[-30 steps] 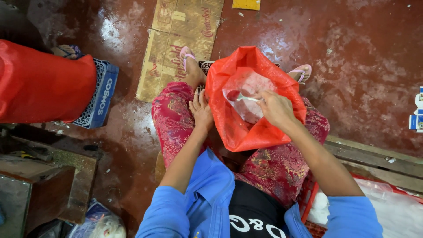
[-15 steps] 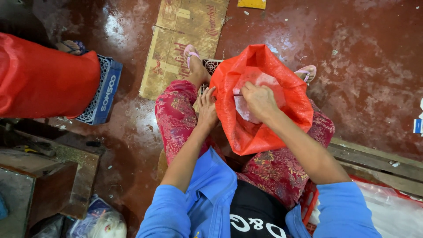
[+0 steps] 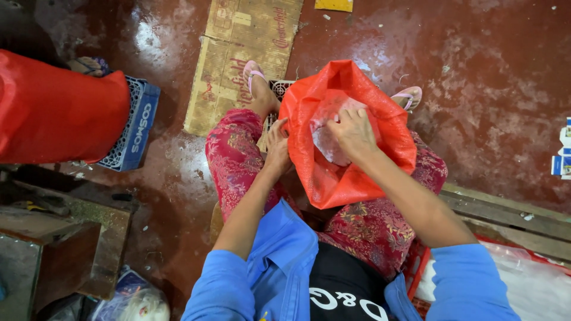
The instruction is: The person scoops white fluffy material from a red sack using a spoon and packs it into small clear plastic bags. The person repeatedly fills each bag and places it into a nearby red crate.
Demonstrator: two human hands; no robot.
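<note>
A red plastic bag rests open on my lap, between my knees in red patterned trousers. My left hand grips the bag's left edge. My right hand is at the bag's mouth, fingers closed on a clear plastic packet that lies partly inside the bag. What the packet holds cannot be made out.
Flattened cardboard lies on the dark red floor ahead of my sandalled feet. A blue crate and a large red sack are at left, a wooden bench lower left, a wooden plank and a red basket with clear plastic at right.
My right hand has pushed the clear packet further down into the red bag. The view has shifted slightly, and my left hand stays on the bag's edge.
</note>
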